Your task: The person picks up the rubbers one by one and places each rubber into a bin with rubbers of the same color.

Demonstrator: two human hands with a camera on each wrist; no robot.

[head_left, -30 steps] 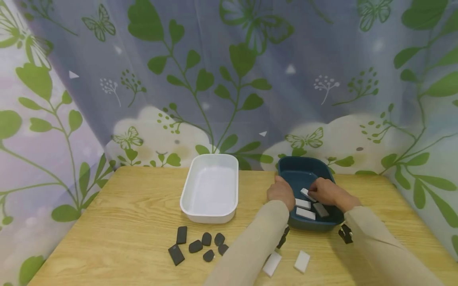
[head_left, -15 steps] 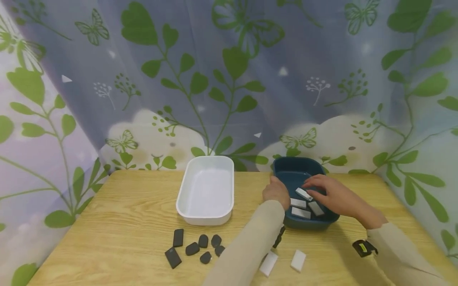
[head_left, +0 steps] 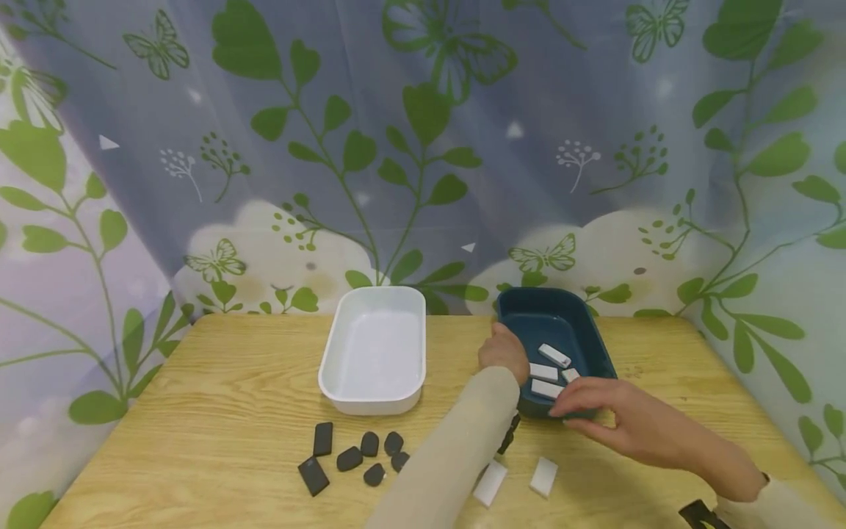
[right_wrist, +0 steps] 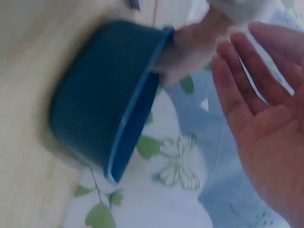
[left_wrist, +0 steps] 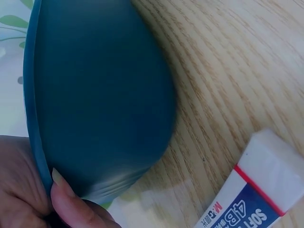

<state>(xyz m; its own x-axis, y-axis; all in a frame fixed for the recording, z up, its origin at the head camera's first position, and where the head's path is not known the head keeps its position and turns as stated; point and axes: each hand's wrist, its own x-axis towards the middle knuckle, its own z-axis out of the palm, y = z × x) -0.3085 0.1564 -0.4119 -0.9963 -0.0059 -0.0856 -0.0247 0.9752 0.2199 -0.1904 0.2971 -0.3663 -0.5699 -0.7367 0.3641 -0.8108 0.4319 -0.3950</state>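
My left hand (head_left: 504, 351) grips the left rim of a dark blue plastic bin (head_left: 543, 300); in the left wrist view the thumb (left_wrist: 76, 206) presses its outer wall. Several white erasers (head_left: 554, 355) lie on the bin's floor, one partly hidden by my right fingers. My right hand (head_left: 624, 415) hovers over the bin's front right corner, fingers extended and thumb apart, with nothing held. On the table in front of the bin lie two white erasers (head_left: 543, 477); one eraser (left_wrist: 256, 185) shows a "4B SOFT" sleeve in the left wrist view.
A white plastic bin (head_left: 373, 345) stands to the left, with nothing in it. Before it on the wooden table (head_left: 198, 411) lie several small dark rounded pieces (head_left: 349, 459) and two black rectangular ones (head_left: 313, 476). A leaf-patterned curtain (head_left: 297, 162) hangs behind the table.
My right hand has let go of a white eraser inside the blue bin and drawn back toward the front right, fingers opening. My left hand stays on the rim. The head view has shifted slightly.
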